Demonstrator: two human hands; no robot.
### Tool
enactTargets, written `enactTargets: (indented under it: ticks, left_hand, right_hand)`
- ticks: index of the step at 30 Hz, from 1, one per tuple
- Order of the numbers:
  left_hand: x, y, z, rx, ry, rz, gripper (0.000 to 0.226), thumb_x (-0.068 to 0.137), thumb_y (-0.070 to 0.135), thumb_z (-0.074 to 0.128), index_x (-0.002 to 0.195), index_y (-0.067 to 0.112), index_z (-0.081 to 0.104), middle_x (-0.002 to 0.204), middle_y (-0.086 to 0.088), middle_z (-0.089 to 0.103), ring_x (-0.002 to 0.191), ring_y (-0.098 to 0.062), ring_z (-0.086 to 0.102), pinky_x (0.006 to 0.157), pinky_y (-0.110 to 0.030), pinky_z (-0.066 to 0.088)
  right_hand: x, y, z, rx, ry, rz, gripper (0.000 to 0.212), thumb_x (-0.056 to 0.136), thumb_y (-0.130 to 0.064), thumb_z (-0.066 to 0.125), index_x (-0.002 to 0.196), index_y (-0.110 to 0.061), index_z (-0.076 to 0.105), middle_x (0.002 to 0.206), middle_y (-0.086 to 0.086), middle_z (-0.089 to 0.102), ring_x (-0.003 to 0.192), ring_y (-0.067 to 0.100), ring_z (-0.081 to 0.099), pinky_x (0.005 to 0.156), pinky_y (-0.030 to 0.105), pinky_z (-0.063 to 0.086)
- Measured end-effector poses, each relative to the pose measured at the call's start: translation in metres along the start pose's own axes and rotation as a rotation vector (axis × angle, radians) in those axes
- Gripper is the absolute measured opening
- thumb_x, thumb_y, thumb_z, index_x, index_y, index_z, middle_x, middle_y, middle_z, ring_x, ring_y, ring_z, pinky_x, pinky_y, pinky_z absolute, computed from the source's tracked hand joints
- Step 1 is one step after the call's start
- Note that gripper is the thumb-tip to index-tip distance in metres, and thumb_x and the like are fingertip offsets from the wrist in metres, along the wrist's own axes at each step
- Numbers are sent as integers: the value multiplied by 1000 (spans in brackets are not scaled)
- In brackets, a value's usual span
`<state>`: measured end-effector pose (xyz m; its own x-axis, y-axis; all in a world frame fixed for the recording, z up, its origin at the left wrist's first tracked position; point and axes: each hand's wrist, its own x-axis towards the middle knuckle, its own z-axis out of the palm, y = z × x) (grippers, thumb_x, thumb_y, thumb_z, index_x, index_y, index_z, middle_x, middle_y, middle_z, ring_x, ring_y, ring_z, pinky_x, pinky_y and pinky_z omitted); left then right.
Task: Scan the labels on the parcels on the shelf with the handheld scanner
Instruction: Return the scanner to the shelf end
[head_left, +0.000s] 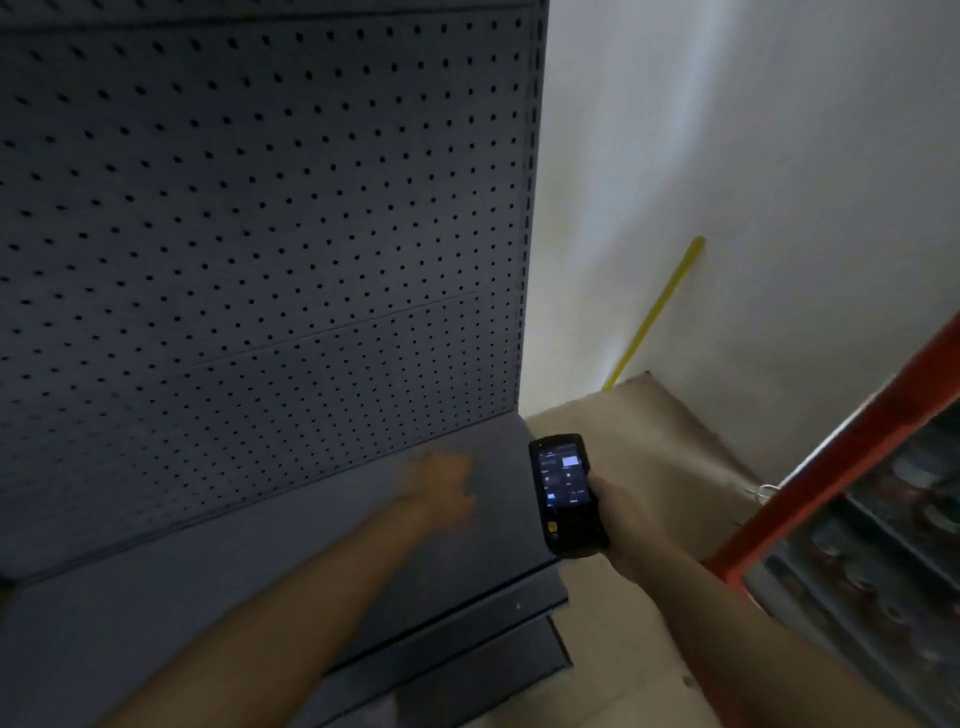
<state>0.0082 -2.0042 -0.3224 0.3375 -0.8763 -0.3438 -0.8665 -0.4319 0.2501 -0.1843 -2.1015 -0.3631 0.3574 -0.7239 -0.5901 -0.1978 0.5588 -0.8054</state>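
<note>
1. The shelf (270, 561) is dark grey and flat, and it is the main thing here.
2. A grey board (260, 208) full of small holes stands up behind the shelf.
3. The left hand (441, 483) reaches out over the shelf, near the bottom of the board. It is blurry, so I cannot tell how its fingers lie or whether it touches the shelf.
4. The right hand (610, 512) is just past the right end of the shelf. Its fingers wrap around the scanner (563, 493) and hold it.
5. The scanner is black and its screen glows. It points up toward the board.
6. No parcel shows on the shelf.
7. Brown cardboard (649, 467) lies to the right of the shelf, under the scanner.
8. A yellow stick (660, 306) leans on the white wall (753, 156), right of the shelf.
9. A red post (841, 457) slants up far right of the shelf.
</note>
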Motion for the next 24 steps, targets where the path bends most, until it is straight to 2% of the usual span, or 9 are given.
enactTargets:
  ticks: [5,9,12,13,16,21,24]
  left_hand:
    - [14,7,24,29,-29,-136,46,95,35,53,136,13,51,137,-8,55,120,-25,56,100,-37,47]
    - [34,6,39,43,-35,-181,43,94,33,54,133,13,53,132,-8,58,115,-25,58,97,-36,49]
    - [47,5,48,43,-42,-192,46,93,33,56,135,13,51,133,-8,56,116,-25,57,97,-36,49]
    - [52,5,50,44,-41,-196,46,93,32,56,135,12,51,133,-8,57,116,-25,57,96,-36,49]
    - [62,3,57,39,-44,-215,46,93,33,56,134,12,52,132,-9,58,116,-26,57,96,-35,49]
    - [71,-1,67,33,-59,-246,47,92,34,56,134,12,52,130,-9,59,116,-26,57,96,-35,48]
    - [73,-4,70,27,-63,-263,47,93,34,56,133,12,52,129,-9,60,115,-26,58,97,-35,47]
  right_hand:
    - [50,3,-4,-139,-47,82,40,98,-35,36,106,-10,66,101,14,70,86,32,66,64,33,51]
    - [90,8,-1,-268,-74,81,43,98,-34,33,108,-6,64,109,18,67,92,33,64,76,37,53]
    - [109,10,3,-365,-71,15,38,101,-28,30,101,-6,60,102,14,61,81,22,58,67,29,46]
    - [115,11,4,-388,-70,-8,39,102,-29,30,105,-4,60,104,14,60,84,23,58,71,30,47]
    - [133,18,7,-443,-104,-36,48,98,-37,31,112,-2,60,115,22,63,104,35,60,93,45,48]
    - [148,30,11,-545,-96,-33,51,102,-35,23,118,0,56,121,23,59,106,30,55,94,41,42]
    - [154,35,14,-554,-102,-25,53,102,-36,24,130,0,50,133,21,53,121,35,50,101,44,38]
